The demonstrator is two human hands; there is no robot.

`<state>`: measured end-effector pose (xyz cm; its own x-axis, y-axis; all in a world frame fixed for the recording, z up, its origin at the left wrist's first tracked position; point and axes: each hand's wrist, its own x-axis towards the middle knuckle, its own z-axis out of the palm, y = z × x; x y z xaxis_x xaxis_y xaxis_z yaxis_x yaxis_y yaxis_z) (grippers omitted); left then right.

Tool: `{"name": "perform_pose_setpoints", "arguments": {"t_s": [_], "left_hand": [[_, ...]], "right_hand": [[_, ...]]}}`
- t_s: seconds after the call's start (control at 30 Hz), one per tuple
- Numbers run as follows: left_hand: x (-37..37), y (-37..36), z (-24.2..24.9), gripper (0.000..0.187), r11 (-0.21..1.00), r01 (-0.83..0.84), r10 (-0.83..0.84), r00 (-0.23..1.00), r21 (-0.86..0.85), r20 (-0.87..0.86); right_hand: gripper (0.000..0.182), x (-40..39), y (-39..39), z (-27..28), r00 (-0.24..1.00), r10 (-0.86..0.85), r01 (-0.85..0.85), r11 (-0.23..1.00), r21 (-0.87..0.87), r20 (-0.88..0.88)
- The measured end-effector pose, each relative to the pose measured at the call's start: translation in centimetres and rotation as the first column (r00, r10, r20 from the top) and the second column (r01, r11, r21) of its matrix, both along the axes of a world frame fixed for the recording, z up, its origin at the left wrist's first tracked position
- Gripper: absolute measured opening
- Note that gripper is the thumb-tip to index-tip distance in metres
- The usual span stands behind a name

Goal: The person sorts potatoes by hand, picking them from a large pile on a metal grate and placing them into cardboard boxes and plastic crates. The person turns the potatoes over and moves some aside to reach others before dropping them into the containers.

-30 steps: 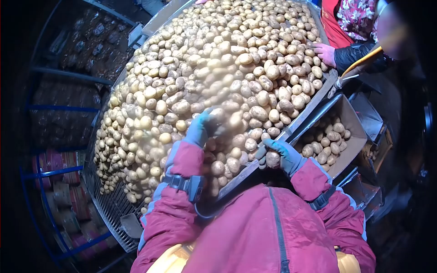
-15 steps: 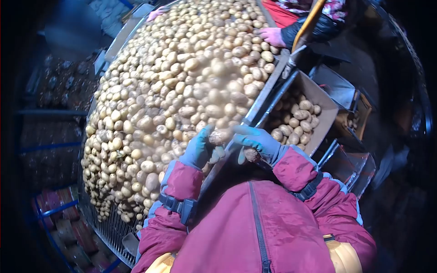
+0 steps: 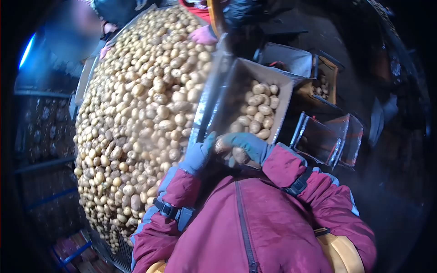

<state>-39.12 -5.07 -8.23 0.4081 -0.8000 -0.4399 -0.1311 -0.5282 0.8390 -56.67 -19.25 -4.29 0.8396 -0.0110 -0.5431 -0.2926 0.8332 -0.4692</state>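
Note:
My left hand (image 3: 196, 157), in a blue-grey glove, is at the near edge of the potato heap (image 3: 136, 109). Its fingers curl against the left side of a potato (image 3: 221, 145), and its lower fingers are partly hidden. From the other side my right hand (image 3: 252, 144), gloved in blue and teal, reaches over that same potato with its fingertips. A second, darker potato (image 3: 240, 155) sits under the right palm, gripped by the fingers. Both hands are close together in front of my jacket, just below a cardboard box (image 3: 284, 98) with several potatoes (image 3: 259, 109) inside.
A metal rim (image 3: 207, 100) runs between heap and box. More boxes (image 3: 291, 59) stand at the right, with a foil-edged container (image 3: 321, 139) below them. Another person's pink-gloved hand (image 3: 203, 35) rests at the heap's far edge, below a yellow-brown post (image 3: 215, 16).
The view has turned to the right, so the heap sits further left and the box is nearer the middle. My hands have moved off the heap's rim to below the box, still with potatoes.

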Motion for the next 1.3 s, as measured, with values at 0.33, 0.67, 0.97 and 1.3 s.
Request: {"name": "perform_pose_setpoints", "arguments": {"t_s": [0.33, 0.67, 0.97, 1.3], "left_hand": [[-6.3, -6.3, 5.7, 0.083, 0.908, 0.245, -0.093, 0.909, 0.339, -0.407], [-9.4, -8.5, 3.4, 0.085, 0.878, 0.335, -0.134, 0.858, 0.342, -0.496], [-12.2, -9.9, 3.2, 0.077, 0.869, 0.385, -0.217, 0.861, 0.312, -0.46], [-13.6, -9.8, 3.4, 0.079, 0.858, 0.383, -0.211, 0.87, 0.341, -0.446]], "right_hand": [[0.034, -11.4, -4.3, -2.5, 0.978, -0.192, 0.175, 0.969, -0.172, -0.086], [0.036, -28.1, -9.7, 0.5, 0.687, -0.659, 0.507, 0.737, -0.447, -0.307], [0.049, -38.3, -9.3, -3.8, 0.473, -0.829, 0.637, 0.557, -0.533, -0.3], [0.049, -47.9, -9.8, -10.9, 0.328, -0.919, 0.728, 0.394, -0.561, -0.219]]}}
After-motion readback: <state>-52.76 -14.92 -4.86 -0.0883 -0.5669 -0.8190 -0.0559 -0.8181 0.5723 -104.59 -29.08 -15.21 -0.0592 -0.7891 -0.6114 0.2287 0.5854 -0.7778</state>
